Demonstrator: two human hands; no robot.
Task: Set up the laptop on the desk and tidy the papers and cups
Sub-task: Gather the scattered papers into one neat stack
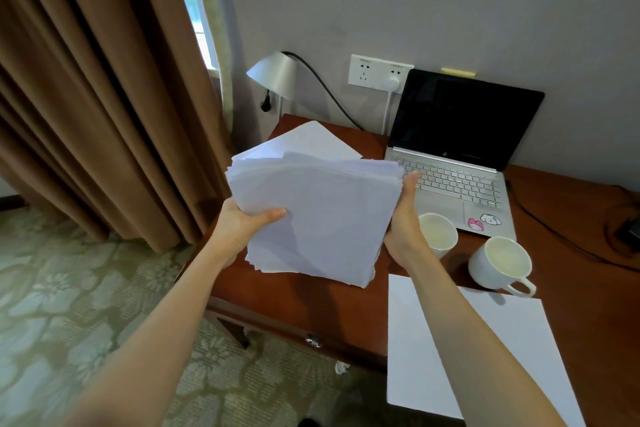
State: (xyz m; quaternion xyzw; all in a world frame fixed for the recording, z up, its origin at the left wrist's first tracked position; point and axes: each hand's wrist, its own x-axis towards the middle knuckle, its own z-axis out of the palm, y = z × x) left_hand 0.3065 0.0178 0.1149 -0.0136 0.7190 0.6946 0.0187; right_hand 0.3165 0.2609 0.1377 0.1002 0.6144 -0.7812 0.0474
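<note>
A thick stack of white papers (318,215) is held above the left end of the brown wooden desk (571,218). My left hand (242,225) grips its left edge with the thumb on top. My right hand (405,218) presses against its right edge. A silver laptop (457,163) stands open with a dark screen at the back of the desk. Two white cups stand in front of it: one (438,230) partly behind my right wrist, the other (500,263) to its right. One sheet (512,340) lies at the desk's front, under my right forearm. More paper (315,140) shows behind the stack.
A silver lamp (273,74) stands at the desk's back left corner. A wall socket (379,74) holds a white plug. Black cable (568,236) runs across the right of the desk. Brown curtains (97,80) hang at the left, above patterned carpet (69,288).
</note>
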